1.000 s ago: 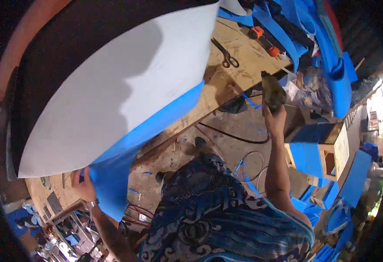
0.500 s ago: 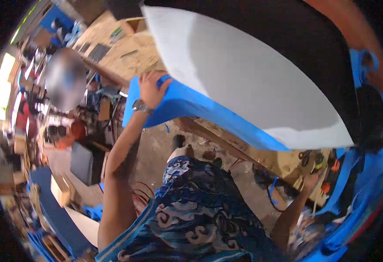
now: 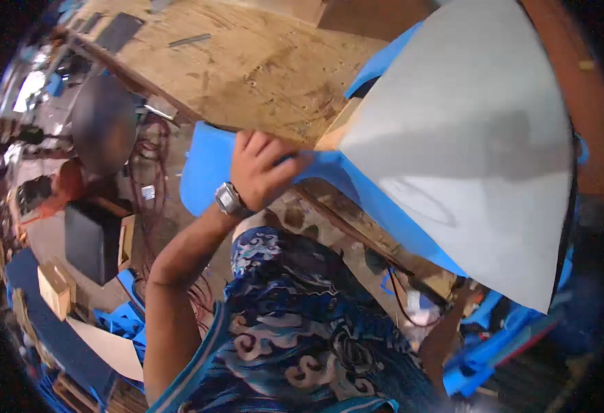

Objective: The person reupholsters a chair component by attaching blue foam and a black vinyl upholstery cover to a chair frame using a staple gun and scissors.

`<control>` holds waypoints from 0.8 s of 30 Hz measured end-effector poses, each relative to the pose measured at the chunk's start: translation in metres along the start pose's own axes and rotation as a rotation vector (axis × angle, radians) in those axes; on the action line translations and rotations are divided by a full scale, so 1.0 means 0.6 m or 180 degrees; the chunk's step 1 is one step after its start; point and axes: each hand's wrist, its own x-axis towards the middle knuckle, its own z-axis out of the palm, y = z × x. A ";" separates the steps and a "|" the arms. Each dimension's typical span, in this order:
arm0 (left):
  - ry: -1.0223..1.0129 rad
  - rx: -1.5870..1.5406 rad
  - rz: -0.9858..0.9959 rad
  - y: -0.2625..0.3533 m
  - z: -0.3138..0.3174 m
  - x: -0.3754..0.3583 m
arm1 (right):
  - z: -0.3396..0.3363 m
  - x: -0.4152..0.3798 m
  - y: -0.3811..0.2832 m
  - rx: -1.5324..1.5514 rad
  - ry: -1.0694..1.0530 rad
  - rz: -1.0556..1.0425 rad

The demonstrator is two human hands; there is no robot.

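Observation:
My left hand (image 3: 266, 171), with a watch on its wrist, is closed on a flap of blue sheet material (image 3: 209, 162), fingers curled over its upper edge. That material continues down to the right along the edge of a large pale grey panel (image 3: 474, 151). The panel stands tilted above a wooden worktable and reaches toward my right side. My right forearm (image 3: 446, 334) shows below the panel's lower corner. The right hand itself is hidden behind the panel and the blue material.
The plywood worktable (image 3: 261, 62) carries a thin dark strip (image 3: 190, 40) and a dark flat piece (image 3: 118, 32). At left on the floor are a black padded block (image 3: 95, 241) and reddish hoses (image 3: 152, 148). Blue scraps (image 3: 120, 323) lie at lower left.
The grey panel has turned and dropped on the right, baring more tabletop. My left hand has slid right along the blue material. My right hand, seen earlier near tools, is now hidden.

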 end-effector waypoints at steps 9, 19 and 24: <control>-0.0144 -0.1402 0.0031 -0.074 0.032 0.010 | -0.174 -0.206 -0.163 0.0450 0.1045 0.0422; -0.3698 -0.1521 -0.0882 -0.303 -0.095 0.035 | -0.249 -0.211 -0.275 0.1016 0.1940 0.0440; -0.2817 -0.2294 -0.0862 -0.315 -0.119 0.166 | -0.245 -0.209 -0.324 0.1416 0.2351 0.0446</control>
